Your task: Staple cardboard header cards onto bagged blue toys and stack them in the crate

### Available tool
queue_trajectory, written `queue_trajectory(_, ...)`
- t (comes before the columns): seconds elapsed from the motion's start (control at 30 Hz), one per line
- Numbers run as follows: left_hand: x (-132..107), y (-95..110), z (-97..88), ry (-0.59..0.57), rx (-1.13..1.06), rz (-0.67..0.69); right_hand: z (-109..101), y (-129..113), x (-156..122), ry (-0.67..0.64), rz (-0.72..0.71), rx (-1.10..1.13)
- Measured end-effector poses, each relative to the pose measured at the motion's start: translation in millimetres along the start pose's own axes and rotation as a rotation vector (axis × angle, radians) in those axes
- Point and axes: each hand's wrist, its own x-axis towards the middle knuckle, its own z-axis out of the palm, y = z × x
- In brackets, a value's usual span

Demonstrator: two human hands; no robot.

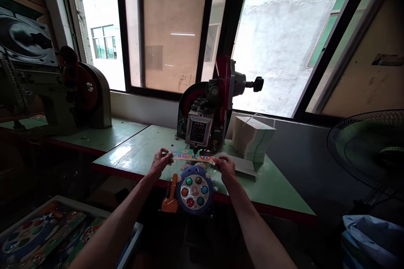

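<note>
A round blue toy (194, 190) with coloured buttons and an orange hammer (171, 201) hangs in a clear bag over the table's front edge. Its printed header card (187, 155) lies under the head of a stapling machine (206, 111). My left hand (160, 160) pinches the card's left end. My right hand (225, 165) grips the card's right end by the bag top. Both hands are closed on the card.
A stack of printed cards (252, 138) stands right of the machine on the green table (277, 185). A second machine (66, 92) sits at the left. A bin of packed toys (47, 231) is at lower left, a fan (372, 151) at right.
</note>
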Motion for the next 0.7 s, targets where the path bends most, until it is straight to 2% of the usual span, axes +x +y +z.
queue_trajectory(0.13,-14,-5,2.9,-0.014,-0.085,-0.068,3,5,-1,0.037,0.024,0.026)
queue_trajectory(0.27,-29,-10,15.6,-0.283,-0.158,-0.288,7,7,-1,0.052,0.04,0.051)
queue_trajectory(0.3,-31,-10,19.3,-0.32,-0.166,-0.326,7,6,-2,0.05,0.043,0.058)
queue_trajectory(0.33,-31,-10,22.7,-0.319,-0.169,-0.341,8,5,-4,0.049,0.046,0.064)
queue_trajectory(0.47,-32,-6,26.6,-0.166,-0.176,-0.273,10,4,-27,-0.003,0.068,0.08)
queue_trajectory(0.6,-43,5,11.2,-0.136,-0.185,-0.222,19,15,-65,-0.227,0.061,-0.012)
queue_trajectory(0.7,-52,16,-5.8,-0.056,-0.13,-0.197,33,26,-79,-0.28,-0.024,-0.103)
